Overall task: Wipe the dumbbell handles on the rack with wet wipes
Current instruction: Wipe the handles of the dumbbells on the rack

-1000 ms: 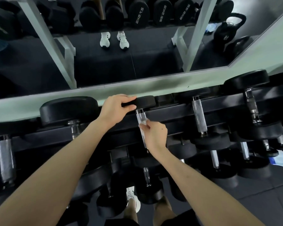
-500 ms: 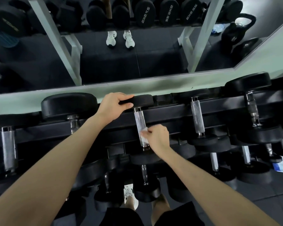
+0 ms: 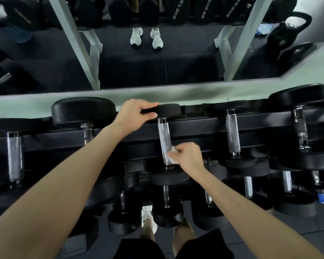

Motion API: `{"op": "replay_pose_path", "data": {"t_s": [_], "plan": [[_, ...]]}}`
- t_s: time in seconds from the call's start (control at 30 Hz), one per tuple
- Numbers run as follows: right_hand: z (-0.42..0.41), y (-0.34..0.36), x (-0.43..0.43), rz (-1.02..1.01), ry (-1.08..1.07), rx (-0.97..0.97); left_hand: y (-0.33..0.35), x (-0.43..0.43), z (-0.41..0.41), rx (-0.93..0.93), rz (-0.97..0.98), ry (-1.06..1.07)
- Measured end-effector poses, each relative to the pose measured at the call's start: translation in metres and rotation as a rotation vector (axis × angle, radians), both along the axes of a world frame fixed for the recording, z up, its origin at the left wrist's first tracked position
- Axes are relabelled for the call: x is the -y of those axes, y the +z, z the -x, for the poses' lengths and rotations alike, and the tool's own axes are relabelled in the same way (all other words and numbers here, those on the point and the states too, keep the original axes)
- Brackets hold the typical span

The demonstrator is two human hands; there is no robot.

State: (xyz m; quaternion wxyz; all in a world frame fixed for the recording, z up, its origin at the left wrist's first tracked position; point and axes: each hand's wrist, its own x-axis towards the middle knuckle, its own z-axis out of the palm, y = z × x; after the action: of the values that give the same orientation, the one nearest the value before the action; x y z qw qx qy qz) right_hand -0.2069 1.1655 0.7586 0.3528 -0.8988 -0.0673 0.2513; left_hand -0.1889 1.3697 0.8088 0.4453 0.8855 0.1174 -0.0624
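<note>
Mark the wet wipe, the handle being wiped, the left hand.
wet wipe (image 3: 173,160), head view, white crumpled edge.
handle (image 3: 164,140), head view, bare knurled middle.
left hand (image 3: 136,114), head view, back of hand.

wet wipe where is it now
Head view, centre: right hand pinches the crumpled white wet wipe against the near end of the knurled steel dumbbell handle.

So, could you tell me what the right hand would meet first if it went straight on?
Probably the dumbbell handle: the right hand points left, its wipe seemingly touching it.
</note>
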Motion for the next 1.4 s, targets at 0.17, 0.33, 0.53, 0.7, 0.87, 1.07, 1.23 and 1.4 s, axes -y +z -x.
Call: {"op": "replay_pose_path", "data": {"t_s": [0.17, 0.33, 0.53, 0.7, 0.87, 1.07, 1.23, 1.4], "plan": [[-0.02, 0.022, -0.037, -0.174, -0.108, -0.052, 0.0, -0.001, 0.001, -0.012, -0.006, 0.003], [-0.005, 0.02, -0.025, -0.24, 0.012, -0.196, -0.001, 0.001, 0.003, -0.024, 0.034, 0.014], [-0.027, 0.006, -0.044, -0.379, -0.234, -0.202, 0.0, 0.0, 0.003, -0.021, 0.053, 0.012], [-0.003, 0.001, -0.029, -0.31, -0.172, -0.206, 0.002, 0.0, 0.001, -0.018, -0.034, -0.003], [-0.036, 0.007, -0.048, -0.372, -0.31, -0.256, 0.003, 0.003, 0.001, -0.016, -0.066, -0.008], [-0.031, 0.004, -0.044, -0.29, -0.242, -0.207, 0.005, 0.002, 0.001, -0.05, -0.162, -0.02], [-0.006, 0.007, -0.026, -0.189, -0.136, -0.18, 0.004, 0.004, 0.003, -0.047, -0.168, -0.012], [0.003, 0.017, -0.009, 0.023, 0.05, -0.192, 0.006, 0.013, 0.019, 0.03, -0.257, 0.105]]}}
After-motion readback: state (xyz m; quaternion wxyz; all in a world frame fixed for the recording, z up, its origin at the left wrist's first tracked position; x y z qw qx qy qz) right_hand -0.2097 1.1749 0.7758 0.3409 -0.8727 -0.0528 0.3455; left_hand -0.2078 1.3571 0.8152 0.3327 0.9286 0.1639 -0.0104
